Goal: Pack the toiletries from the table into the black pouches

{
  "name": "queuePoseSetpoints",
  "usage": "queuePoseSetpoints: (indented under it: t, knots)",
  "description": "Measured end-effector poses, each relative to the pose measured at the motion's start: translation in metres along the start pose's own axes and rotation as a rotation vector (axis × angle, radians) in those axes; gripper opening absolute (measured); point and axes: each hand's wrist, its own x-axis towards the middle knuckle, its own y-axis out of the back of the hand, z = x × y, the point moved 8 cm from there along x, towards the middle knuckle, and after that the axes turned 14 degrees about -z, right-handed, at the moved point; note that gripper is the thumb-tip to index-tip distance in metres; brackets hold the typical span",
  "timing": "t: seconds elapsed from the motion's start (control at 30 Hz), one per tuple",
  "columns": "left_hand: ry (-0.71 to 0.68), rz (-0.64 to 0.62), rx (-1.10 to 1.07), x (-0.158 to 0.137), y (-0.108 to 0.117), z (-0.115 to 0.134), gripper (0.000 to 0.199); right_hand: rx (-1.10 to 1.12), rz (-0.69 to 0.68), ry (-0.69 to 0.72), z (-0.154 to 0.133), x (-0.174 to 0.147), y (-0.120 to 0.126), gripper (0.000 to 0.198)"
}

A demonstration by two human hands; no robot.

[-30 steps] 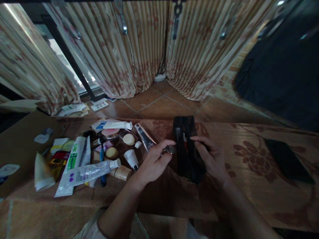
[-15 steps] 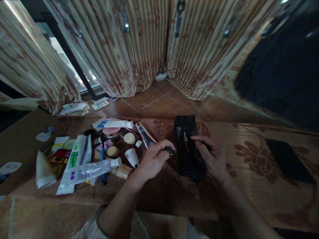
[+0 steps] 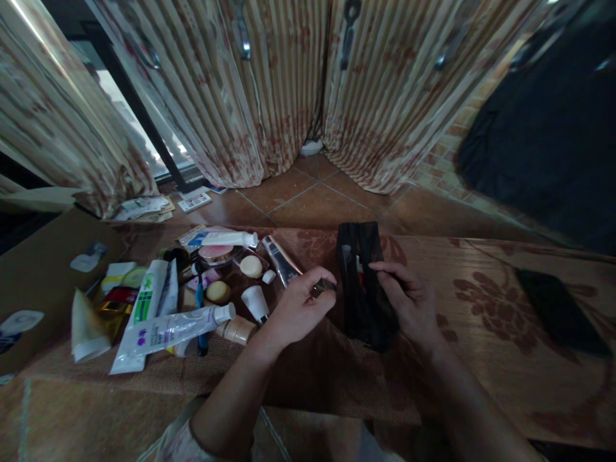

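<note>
My left hand (image 3: 301,311) is closed around a small dark, shiny object (image 3: 323,287), mostly covered by the fingers, so its kind is unclear. Just right of it stands a black mesh zip pouch (image 3: 370,321), its top parted, with something red and white showing inside. The fingers of my right hand (image 3: 410,300) pinch the pouch's right edge. Beside my left hand lie a dark squeeze tube (image 3: 282,260) and a white-capped bottle (image 3: 254,301). Farther left, a white and purple tube (image 3: 176,330) rests across a green and white tube (image 3: 148,292).
An open cardboard box (image 3: 43,269) stands at the left end of the cloth-covered table (image 3: 481,378). Several cosmetics, including a pink compact (image 3: 216,255) and a blue toothbrush (image 3: 199,298), crowd that side. A dark flat phone-like slab (image 3: 561,311) lies on the right. Curtains (image 3: 283,96) hang behind.
The small dark object has tilted slightly within my left hand's fingers. My right hand keeps its pinch on the pouch, and the other things lie as before.
</note>
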Motion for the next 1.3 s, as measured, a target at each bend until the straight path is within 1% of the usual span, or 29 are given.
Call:
queuePoseSetpoints:
  t: [0.23, 0.43, 0.6, 0.67, 0.8, 0.87, 1.1, 1.3]
  knots:
    - [0.016, 0.008, 0.015, 0.000, -0.002, -0.002, 0.008, 0.005, 0.006, 0.012, -0.001, 0.000, 0.000, 0.019]
    - [0.034, 0.021, 0.028, 0.000, -0.002, -0.004, 0.013, 0.008, -0.008, 0.013, 0.002, 0.001, -0.001, 0.019]
    - [0.019, 0.030, 0.082, 0.001, -0.001, -0.004, 0.007, 0.014, -0.010, 0.023, 0.000, 0.001, -0.001, 0.019]
    - [0.025, 0.015, 0.126, 0.002, -0.003, -0.005, 0.005, 0.004, -0.005, 0.024, -0.002, 0.000, -0.001, 0.019]
    - [0.045, -0.072, 0.229, 0.003, -0.012, -0.007, 0.008, 0.002, -0.001, 0.006, -0.002, 0.000, 0.000, 0.019]
    - [0.052, -0.097, 0.270, 0.004, -0.016, -0.007, 0.007, 0.008, 0.004, 0.005, -0.001, 0.000, 0.000, 0.019]
    - [0.086, -0.098, 0.326, 0.005, -0.017, -0.008, 0.007, 0.039, 0.002, 0.004, 0.000, 0.000, 0.001, 0.018]
    - [0.080, -0.098, 0.346, 0.004, -0.016, -0.008, 0.008, 0.033, 0.013, 0.015, -0.002, 0.000, 0.001, 0.017]
